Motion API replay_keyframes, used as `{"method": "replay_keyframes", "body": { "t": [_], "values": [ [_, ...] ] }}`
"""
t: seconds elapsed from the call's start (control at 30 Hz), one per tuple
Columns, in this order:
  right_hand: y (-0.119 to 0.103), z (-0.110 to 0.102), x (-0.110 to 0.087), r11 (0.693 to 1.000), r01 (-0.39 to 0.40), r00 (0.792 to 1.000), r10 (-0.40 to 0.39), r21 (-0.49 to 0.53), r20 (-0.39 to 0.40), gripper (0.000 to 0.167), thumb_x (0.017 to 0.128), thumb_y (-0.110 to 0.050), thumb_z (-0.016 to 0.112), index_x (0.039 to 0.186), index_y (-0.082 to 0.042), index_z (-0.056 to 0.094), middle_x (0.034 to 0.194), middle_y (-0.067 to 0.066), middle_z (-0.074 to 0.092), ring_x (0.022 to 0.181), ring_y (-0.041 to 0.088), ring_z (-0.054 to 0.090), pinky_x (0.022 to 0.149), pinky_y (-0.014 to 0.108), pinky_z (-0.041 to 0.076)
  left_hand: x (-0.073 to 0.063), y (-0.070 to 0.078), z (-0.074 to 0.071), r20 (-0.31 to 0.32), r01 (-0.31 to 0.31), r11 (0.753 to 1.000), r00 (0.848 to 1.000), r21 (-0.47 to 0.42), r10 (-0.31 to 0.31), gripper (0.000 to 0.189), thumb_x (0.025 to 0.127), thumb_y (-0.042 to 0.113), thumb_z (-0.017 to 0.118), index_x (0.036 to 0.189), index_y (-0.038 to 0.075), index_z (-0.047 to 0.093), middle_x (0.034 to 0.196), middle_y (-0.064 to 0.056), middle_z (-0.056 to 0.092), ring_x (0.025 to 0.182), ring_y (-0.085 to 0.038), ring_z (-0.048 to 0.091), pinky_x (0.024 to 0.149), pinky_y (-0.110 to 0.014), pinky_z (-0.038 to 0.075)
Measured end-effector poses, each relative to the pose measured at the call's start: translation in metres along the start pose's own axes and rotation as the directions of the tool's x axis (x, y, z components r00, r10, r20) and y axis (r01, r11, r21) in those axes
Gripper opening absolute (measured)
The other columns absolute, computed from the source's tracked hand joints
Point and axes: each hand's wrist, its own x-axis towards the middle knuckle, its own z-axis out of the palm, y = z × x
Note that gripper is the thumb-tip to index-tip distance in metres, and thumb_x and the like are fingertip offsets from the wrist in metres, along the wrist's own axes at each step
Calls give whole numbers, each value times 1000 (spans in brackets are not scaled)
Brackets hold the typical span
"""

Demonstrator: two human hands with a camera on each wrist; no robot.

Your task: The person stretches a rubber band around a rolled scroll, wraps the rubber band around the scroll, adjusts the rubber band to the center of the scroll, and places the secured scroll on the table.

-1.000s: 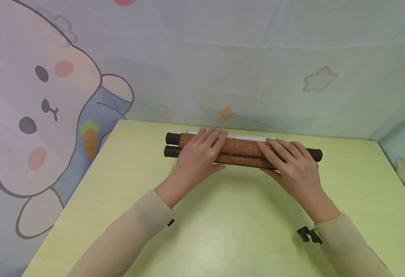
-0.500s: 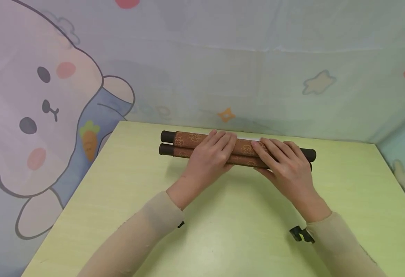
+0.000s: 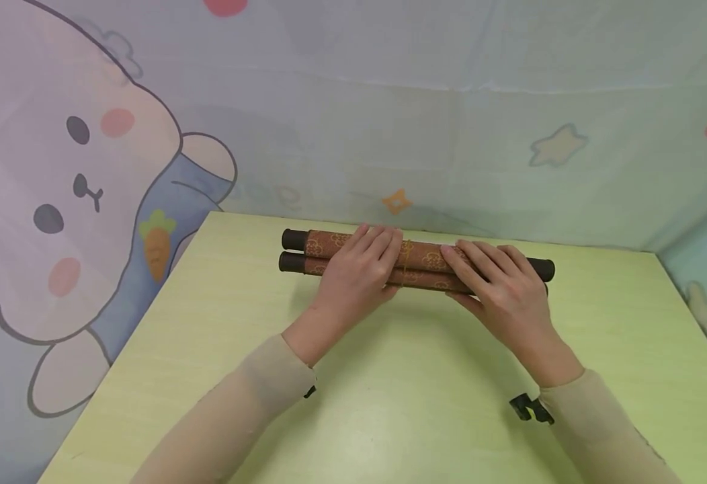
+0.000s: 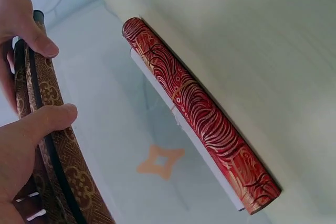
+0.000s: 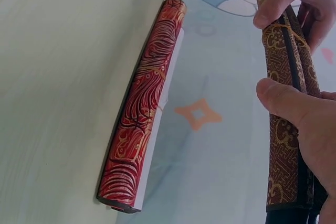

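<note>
Both hands hold a brown scroll with gold patterning, made of two rolls side by side with black ends and a thin yellow cord round the middle. My left hand grips it left of the cord, fingers over the top, thumb on the near side. My right hand grips the right part the same way. In the wrist views, a red-and-gold roll with a white paper edge lies on the table beyond the brown scroll. From the head view the brown scroll hides this red roll.
The pale yellow table ends at the back against a hanging cloth printed with a bear, stars and a carrot. A black wrist fitting sticks out by the right sleeve.
The scroll has shifted slightly left. My left hand moved right, then back a little, uncovering the cord. The white strip behind the scroll is now almost covered.
</note>
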Motion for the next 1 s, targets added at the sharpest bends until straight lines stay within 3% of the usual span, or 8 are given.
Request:
{"method": "replay_keyframes", "body": {
  "t": [0.4, 0.7, 0.87, 1.0],
  "values": [
    [-4, 3, 4, 1000, 6, 1000, -6, -3, -4, 86, 70, -17, 102, 148, -11, 65, 134, 17, 71, 112, 40, 70, 92, 57, 55, 11, 13, 6, -52, -63, 998, 997, -1, 63, 84, 80, 48, 95, 142, 1, 64, 136, -9, 70, 130, -25, 65, 121, -42, 43],
    [1, 2, 1, 1000, 3, 1000, -3, 2, 14, 89, 67, -16, 103, 147, -11, 65, 134, 18, 71, 111, 41, 69, 92, 57, 56, 5, 6, -5, 49, 20, 1000, 999, 7, -20, 95, 79, 56, 93, 150, 4, 59, 143, -9, 67, 135, -25, 62, 124, -40, 39],
    [0, 4, -1, 1000, 8, 1000, -8, 14, 5, 88, 66, -16, 104, 146, -10, 67, 134, 17, 71, 111, 41, 70, 91, 58, 56, 8, 8, 0, 57, -19, 998, 998, -67, 23, 85, 81, 47, 94, 143, -1, 62, 138, -13, 69, 132, -26, 64, 123, -41, 40],
    [-4, 6, 0, 1000, 3, 1000, -2, 21, -10, 88, 66, -16, 104, 145, -10, 67, 133, 18, 72, 110, 41, 70, 91, 58, 56, 9, 12, 2, 48, -14, 997, 999, -77, 18, 86, 80, 47, 95, 144, -1, 62, 139, -12, 68, 132, -26, 64, 123, -39, 39]
  ]
}}
